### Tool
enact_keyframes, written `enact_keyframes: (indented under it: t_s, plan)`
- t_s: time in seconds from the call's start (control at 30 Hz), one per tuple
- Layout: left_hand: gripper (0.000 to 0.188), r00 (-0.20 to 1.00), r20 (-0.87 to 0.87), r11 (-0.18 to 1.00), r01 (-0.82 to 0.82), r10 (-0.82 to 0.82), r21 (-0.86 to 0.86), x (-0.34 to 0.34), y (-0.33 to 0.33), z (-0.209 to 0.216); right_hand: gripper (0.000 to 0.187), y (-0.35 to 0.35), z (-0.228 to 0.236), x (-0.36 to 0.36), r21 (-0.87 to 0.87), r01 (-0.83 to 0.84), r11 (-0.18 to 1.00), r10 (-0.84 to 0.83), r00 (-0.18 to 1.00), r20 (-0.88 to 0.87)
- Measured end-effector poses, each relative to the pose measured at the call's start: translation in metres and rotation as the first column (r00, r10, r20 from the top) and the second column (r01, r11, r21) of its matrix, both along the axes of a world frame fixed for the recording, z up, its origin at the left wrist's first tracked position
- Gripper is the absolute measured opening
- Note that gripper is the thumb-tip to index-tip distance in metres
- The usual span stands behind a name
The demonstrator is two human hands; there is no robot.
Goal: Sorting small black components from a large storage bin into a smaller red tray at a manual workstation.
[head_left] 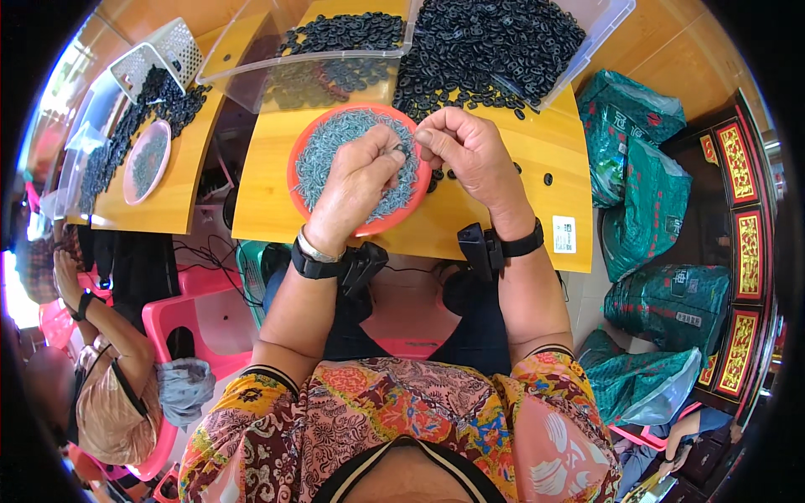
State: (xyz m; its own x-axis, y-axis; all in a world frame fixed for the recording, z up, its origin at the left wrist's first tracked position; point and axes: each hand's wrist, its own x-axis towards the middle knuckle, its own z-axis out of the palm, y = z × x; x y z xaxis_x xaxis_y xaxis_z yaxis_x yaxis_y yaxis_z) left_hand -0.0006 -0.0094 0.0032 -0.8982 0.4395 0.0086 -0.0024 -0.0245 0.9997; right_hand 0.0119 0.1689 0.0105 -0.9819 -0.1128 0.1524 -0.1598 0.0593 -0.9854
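Observation:
A round red-orange bowl (299,186) heaped with thin grey screw-like pieces (335,134) stands on the yellow table in front of me. Over the bowl my left hand (356,176) is closed in a pinch, and a bit of a small black oval piece (400,149) shows at its fingertips. Just right of it, at the bowl's rim, my right hand (474,155) pinches thumb against forefinger; whatever lies between them is too small to make out. The fingertips of both hands are close together. Both wrists wear black bands with dark devices.
A clear plastic bin (293,63) and a large pile of black oval pieces (486,50) lie beyond the bowl. Stuffed green sacks (650,201) stand on the right. At left, another person sits by a second table (180,151) with a pink bowl (164,134).

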Motion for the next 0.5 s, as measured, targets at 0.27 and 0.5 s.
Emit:
enact_keyframes:
  t_s: [0.27, 0.5]
  plan:
    - [0.008, 0.99, -0.135, 0.992, -0.046, 0.03, -0.114, 0.0002, 0.0022, -0.0037, 0.014, 0.0007, -0.0028, 0.0018, 0.151, -0.05, 0.987, 0.051, 0.999, -0.006]
    - [0.009, 0.988, -0.147, 0.991, -0.066, 0.049, -0.114, -0.0001, 0.0017, -0.0034, 0.015, -0.0016, -0.0018, 0.0025, 0.168, -0.055, 0.984, 0.058, 0.998, -0.015]
